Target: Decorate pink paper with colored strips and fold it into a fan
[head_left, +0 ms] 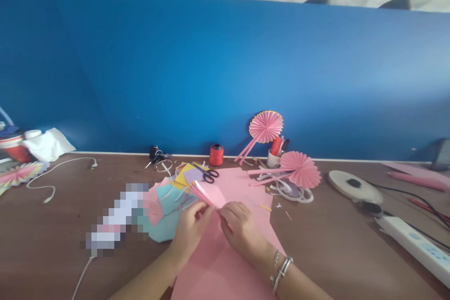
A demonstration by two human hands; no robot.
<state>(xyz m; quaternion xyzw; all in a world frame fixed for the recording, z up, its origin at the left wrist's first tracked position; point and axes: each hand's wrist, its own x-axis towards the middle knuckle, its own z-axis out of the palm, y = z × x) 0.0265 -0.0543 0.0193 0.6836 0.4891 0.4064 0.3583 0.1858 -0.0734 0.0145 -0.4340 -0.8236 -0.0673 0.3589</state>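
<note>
Both hands meet over large pink paper sheets [225, 262] on the brown table. Between my left hand [195, 225] and my right hand [237, 225] is a pleated pink paper [207, 193], its folds bunched and pointing away from me. My left fingers pinch it from the left side, and my right fingers press its near right end. The fingertips partly hide the paper there. Just beyond lie black-handled scissors [210, 176] on purple and yellow paper scraps [184, 176]. Blue-green paper pieces [165, 220] spread left of my left hand.
A red thread spool [216, 155] stands near the blue partition [176, 70]. Finished pink paper fans [266, 126] and a pen cup [274, 158] are at back right. A white round plate [355, 187] and power strip [415, 243] lie right; a white cable [63, 164] runs left.
</note>
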